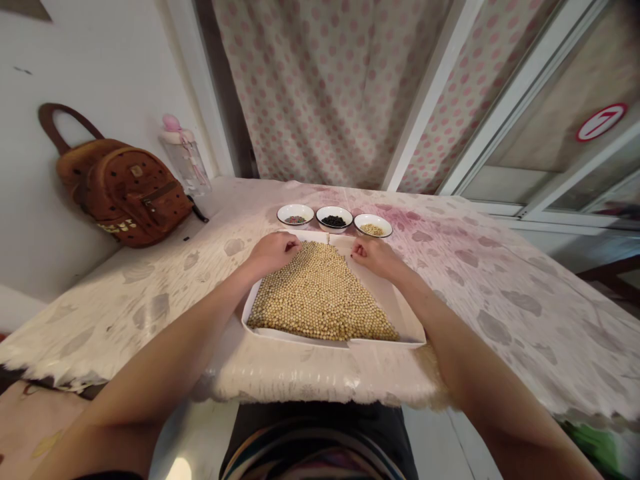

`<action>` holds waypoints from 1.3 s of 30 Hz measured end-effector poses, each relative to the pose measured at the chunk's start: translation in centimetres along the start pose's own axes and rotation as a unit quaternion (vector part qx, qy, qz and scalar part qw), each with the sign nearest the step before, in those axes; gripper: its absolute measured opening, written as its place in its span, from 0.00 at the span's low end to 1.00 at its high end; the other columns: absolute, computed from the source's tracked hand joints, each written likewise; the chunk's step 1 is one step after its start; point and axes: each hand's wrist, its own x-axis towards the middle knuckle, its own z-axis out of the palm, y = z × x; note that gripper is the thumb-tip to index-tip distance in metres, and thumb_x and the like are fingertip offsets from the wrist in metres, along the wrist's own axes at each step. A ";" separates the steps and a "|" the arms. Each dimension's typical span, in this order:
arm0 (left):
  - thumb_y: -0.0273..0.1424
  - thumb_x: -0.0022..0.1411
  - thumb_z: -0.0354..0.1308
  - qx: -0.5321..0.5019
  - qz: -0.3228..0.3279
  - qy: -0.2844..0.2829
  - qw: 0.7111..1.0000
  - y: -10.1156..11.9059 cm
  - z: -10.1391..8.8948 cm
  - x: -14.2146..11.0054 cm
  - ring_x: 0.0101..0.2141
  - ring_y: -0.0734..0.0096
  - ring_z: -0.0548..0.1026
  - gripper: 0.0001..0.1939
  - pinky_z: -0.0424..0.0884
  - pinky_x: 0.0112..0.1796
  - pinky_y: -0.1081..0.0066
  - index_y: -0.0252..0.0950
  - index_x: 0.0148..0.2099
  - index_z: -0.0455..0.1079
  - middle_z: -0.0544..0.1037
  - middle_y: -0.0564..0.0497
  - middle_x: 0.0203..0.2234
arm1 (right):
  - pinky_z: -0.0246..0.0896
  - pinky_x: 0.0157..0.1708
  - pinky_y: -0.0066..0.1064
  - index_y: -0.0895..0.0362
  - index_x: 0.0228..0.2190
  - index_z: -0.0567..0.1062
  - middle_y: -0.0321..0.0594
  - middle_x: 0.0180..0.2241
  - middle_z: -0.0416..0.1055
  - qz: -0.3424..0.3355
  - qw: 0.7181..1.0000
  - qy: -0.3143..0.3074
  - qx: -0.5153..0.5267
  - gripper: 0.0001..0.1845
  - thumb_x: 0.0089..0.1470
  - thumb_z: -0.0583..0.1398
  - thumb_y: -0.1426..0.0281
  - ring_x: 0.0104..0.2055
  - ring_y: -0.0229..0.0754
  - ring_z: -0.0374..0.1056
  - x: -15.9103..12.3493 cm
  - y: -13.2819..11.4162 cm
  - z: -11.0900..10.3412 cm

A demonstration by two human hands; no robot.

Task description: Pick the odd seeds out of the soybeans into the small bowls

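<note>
A shallow white tray (385, 267) holds a broad layer of soybeans (320, 300), with its right side partly bare. Over the tray's far left corner is my left hand (277, 253), its fingers curled in beside the beans. My right hand (375, 257) hovers over the bare far right part, thumb and fingers pinched together. A small dark speck shows at its fingertips. What either hand holds, if anything, is too small to make out. Just behind the tray stand three white bowls: one with mixed small beans (295, 219), one with black beans (333, 221), one with pale yellow pieces (373, 229).
A patterned cloth (495, 287) covers the table. At the back left a brown backpack (140, 193) leans on the wall, beside a clear bottle (187, 157) with a pink top. A dotted curtain (330, 87) and a sliding door frame (525, 87) are behind the table.
</note>
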 end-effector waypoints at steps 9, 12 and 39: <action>0.30 0.63 0.54 0.000 0.005 0.000 1.000 0.0 0.1 0.0 0.32 0.68 0.74 0.10 0.64 0.34 0.68 0.39 0.39 0.78 0.81 0.49 0.34 | 0.62 0.34 0.37 0.53 0.28 0.69 0.42 0.28 0.72 0.083 0.972 0.219 -0.010 0.02 0.50 0.57 0.68 0.31 0.45 0.68 0.9 5.0 -2.2; 0.30 0.63 0.55 0.002 0.002 0.002 1.000 0.0 0.1 0.0 0.32 0.68 0.74 0.10 0.65 0.34 0.68 0.39 0.38 0.78 0.81 0.49 0.34 | 0.64 0.36 0.38 0.53 0.28 0.69 0.43 0.30 0.73 0.091 0.968 0.233 -0.004 0.02 0.49 0.57 0.67 0.32 0.47 0.69 1.0 6.3 -1.9; 0.33 0.64 0.55 -0.002 0.005 0.005 1.000 -0.2 0.2 0.0 0.31 0.69 0.73 0.11 0.64 0.32 0.69 0.39 0.38 0.78 0.81 0.49 0.33 | 0.67 0.47 0.43 0.52 0.42 0.74 0.43 0.42 0.79 -0.031 0.970 -0.086 0.226 0.15 0.56 0.52 0.71 0.44 0.46 0.74 -0.5 -1.6 -1.5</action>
